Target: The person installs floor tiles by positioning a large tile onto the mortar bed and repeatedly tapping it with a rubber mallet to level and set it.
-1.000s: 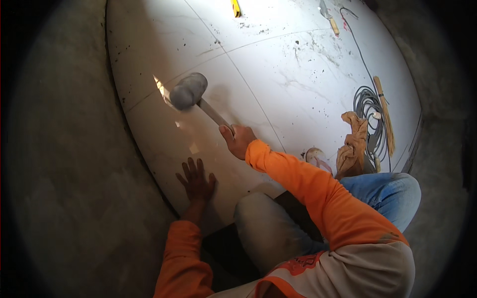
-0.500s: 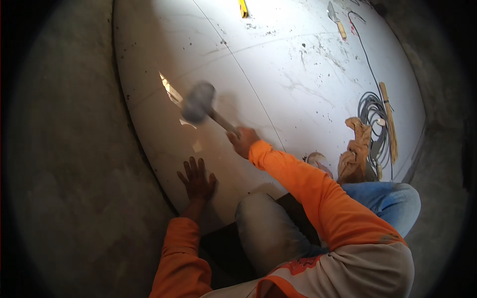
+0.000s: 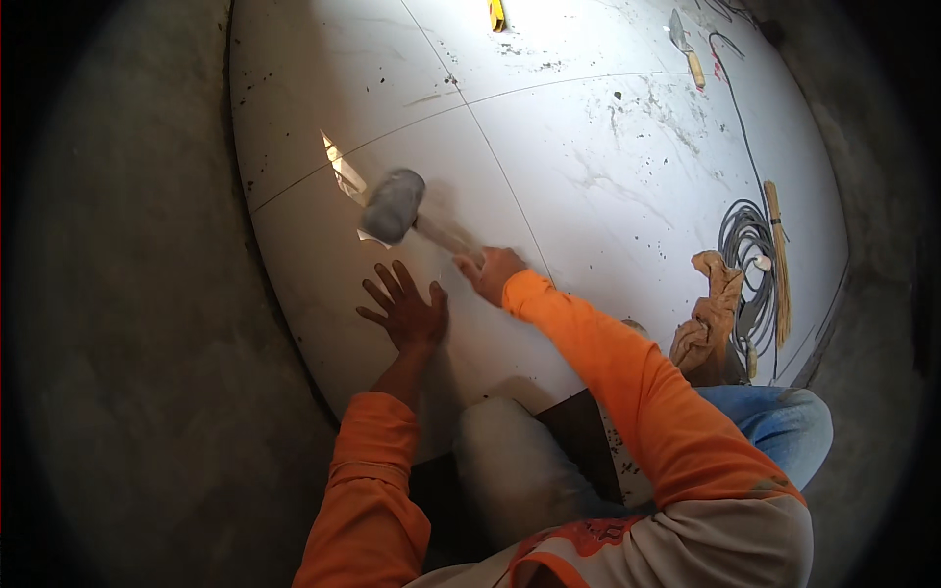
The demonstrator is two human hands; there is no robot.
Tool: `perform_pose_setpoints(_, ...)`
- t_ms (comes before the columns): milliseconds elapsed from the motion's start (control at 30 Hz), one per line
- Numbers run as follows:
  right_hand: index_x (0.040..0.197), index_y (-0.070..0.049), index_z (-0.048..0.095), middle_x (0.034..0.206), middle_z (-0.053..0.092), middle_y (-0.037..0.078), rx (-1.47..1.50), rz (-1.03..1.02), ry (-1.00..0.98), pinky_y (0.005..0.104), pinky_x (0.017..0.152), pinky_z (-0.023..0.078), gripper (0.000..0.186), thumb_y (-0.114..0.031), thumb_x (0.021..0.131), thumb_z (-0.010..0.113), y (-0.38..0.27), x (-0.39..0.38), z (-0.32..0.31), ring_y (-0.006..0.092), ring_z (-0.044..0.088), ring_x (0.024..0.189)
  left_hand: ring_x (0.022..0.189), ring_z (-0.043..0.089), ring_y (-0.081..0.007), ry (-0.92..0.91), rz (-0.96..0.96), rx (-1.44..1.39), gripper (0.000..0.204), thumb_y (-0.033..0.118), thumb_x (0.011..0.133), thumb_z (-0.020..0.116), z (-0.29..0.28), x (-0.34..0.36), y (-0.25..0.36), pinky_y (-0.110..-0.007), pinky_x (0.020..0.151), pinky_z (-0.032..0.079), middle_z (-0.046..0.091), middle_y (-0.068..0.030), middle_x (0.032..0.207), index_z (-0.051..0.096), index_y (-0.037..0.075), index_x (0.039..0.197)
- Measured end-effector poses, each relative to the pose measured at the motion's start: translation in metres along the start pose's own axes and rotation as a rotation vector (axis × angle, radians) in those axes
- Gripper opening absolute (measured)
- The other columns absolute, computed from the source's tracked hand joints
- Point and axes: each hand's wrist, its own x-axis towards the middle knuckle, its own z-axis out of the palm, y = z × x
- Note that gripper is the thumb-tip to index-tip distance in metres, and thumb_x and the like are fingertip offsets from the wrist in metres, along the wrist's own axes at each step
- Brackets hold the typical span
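My right hand (image 3: 493,272) grips the wooden handle of a rubber mallet (image 3: 394,207), its dark head a little blurred over the pale floor tiles (image 3: 510,343). Whether the head touches the tile or hovers just above it, I cannot tell. Below the mallet head, my left hand (image 3: 410,308) lies with its fingers spread on the tile, holding nothing. Thin joint lines cross on the tiles just beyond the mallet. A patch of bright reflected light falls on the tile beside the mallet head.
A rough grey wall (image 3: 127,294) runs along the left. On the right lie a coiled grey cable (image 3: 747,240), a straw broom (image 3: 777,255) and a crumpled brown cloth (image 3: 716,299). Farther off are a trowel (image 3: 688,54) and a yellow tool (image 3: 497,15). Crumbs of debris dot the tiles.
My left hand has slid forward and to the right across the tile, closer to the mallet. The mallet stays in my right hand, its head at nearly the same spot. The view has shifted slightly.
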Motion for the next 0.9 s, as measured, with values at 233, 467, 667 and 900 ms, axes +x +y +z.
perform_pose_setpoints(233,0.097,0.009,0.063,0.092,0.063,0.034,0.01,0.067,-0.08,0.049,0.086,0.048,0.082,-0.068,0.09,0.039,0.017,0.004,-0.015,0.0479,0.061,0.093,0.144,0.0,-0.0441,-0.036,0.094,-0.004,0.081,0.056,0.089,0.041,-0.002,0.003,0.0,-0.072,0.107,0.001,0.003,-0.0161,0.159,0.017,0.011,0.152)
perform_pose_setpoints(467,0.097,0.009,0.063,0.092,0.063,0.033,0.058,-0.109,-0.041,0.0482,0.086,0.048,0.082,-0.069,0.09,0.038,0.001,0.005,-0.013,0.0468,0.062,0.093,0.144,0.0,-0.0447,-0.053,0.101,-0.002,0.081,0.055,0.087,0.043,-0.001,0.009,-0.008,-0.073,0.107,0.001,0.004,-0.0167,0.159,0.02,0.011,0.151)
perform_pose_setpoints(667,0.089,0.01,0.063,0.093,0.062,0.034,0.125,0.078,-0.068,0.0485,0.084,0.048,0.079,-0.066,0.091,0.04,0.01,0.016,-0.028,0.0481,0.061,0.091,0.144,0.001,-0.0447,0.077,0.115,-0.028,0.079,0.052,0.088,0.043,-0.006,0.017,0.0,-0.072,0.107,0.001,0.008,-0.018,0.158,0.022,0.009,0.15)
perform_pose_setpoints(900,0.094,0.007,0.064,0.094,0.063,0.033,0.042,-0.087,-0.035,0.0464,0.086,0.048,0.076,-0.065,0.091,0.04,0.016,0.011,-0.024,0.0465,0.061,0.093,0.144,0.001,-0.0455,-0.022,0.095,-0.034,0.08,0.053,0.087,0.044,-0.013,0.011,-0.002,-0.072,0.107,0.002,0.007,-0.0191,0.158,0.021,0.01,0.151)
